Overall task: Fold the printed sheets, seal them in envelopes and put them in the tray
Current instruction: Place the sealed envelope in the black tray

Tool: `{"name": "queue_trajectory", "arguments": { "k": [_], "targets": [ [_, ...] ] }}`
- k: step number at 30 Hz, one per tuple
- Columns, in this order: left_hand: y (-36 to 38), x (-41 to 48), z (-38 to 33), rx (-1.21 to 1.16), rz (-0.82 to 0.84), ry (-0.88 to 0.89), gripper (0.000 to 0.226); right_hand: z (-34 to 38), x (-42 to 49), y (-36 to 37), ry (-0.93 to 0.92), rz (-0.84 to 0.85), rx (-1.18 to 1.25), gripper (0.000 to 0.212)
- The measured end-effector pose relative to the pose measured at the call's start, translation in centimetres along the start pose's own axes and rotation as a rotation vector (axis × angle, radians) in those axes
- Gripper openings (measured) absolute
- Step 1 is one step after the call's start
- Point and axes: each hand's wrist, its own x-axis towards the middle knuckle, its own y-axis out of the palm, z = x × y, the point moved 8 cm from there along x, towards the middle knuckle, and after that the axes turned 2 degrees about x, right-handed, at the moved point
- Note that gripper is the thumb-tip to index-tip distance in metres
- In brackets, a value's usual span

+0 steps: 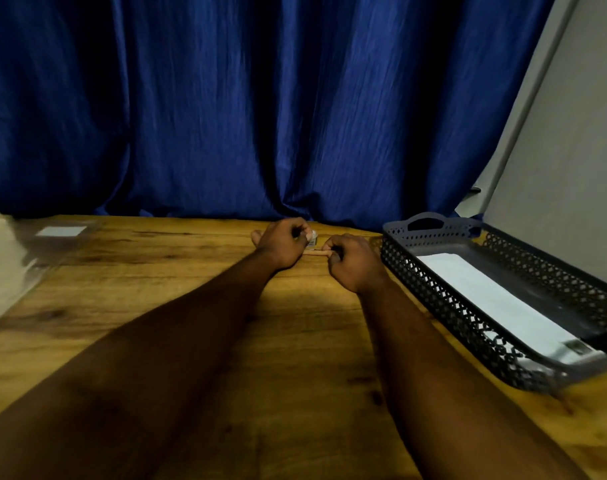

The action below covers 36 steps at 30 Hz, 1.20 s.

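Head view: both forearms reach straight out across the wooden table (295, 358), and the hands sit close together at its far edge, just short of the blue curtain (260, 116). Left hand (283, 244): fingers curled tight, gripping a small pale item (311, 235) that pokes out on its right side; too small and blurred to tell what it is. Right hand (352, 265): fingers curled too, fingertips pinching the right end of a thin tan strip (314, 252) that lies flat on the table and runs left under the left hand. It could be an envelope seen edge-on, cannot tell. A tan bit (257, 236) shows just left of the left hand; I cannot tell if it's the same piece. The hands are near each other but not touching. Tray (433, 289): dark grey with lattice walls and a cut-out handle at the far end, sitting on the table right of the right hand and angled from far-left to near-right. Inside it a white envelope (496, 299) lies flat along the floor, with a small dark mark (576, 347) at its near corner. At far left a clear plastic sheet (14, 258) lies on the table with a white label (62, 231) at its far end, well apart from the hands. A grey panel (565, 168) leans behind the tray on the right.
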Motion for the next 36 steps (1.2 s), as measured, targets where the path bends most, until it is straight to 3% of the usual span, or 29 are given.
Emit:
{"name": "queue_trajectory", "arguments": {
  "k": [5,12,15,17,22,28,36],
  "targets": [
    [-1.1,-1.3,-0.1,-0.073,-0.035,0.020,0.017,0.0,-0.1,-0.2,-0.008,-0.021,0.027,0.048],
    [-5.8,-4.4,2.5,0.068,-0.033,-0.068,0.033,2.2,-2.1,-2.6,-0.092,-0.150,0.027,0.030],
    [-10.3,-6.5,4.9,0.100,-0.086,-0.129,0.050,4.6,-3.0,-3.1,-0.161,-0.151,0.013,0.028],
    [-13.8,-8.7,7.9,0.159,-0.130,-0.198,0.061,6.9,-3.5,-2.6,-0.210,-0.119,0.015,0.023],
    [-21.1,-14.2,15.0,0.624,-0.058,-0.460,0.078,13.1,-5.2,0.5,-0.320,-0.018,0.037,0.017],
    [-25.0,-20.3,19.0,0.631,0.032,-0.710,0.088,18.2,-6.9,3.6,-0.322,0.086,0.101,0.015],
    [-23.9,-22.6,16.2,0.676,0.054,-0.677,0.089,21.7,-9.1,5.9,-0.306,0.155,0.100,0.024]
  ]
}}
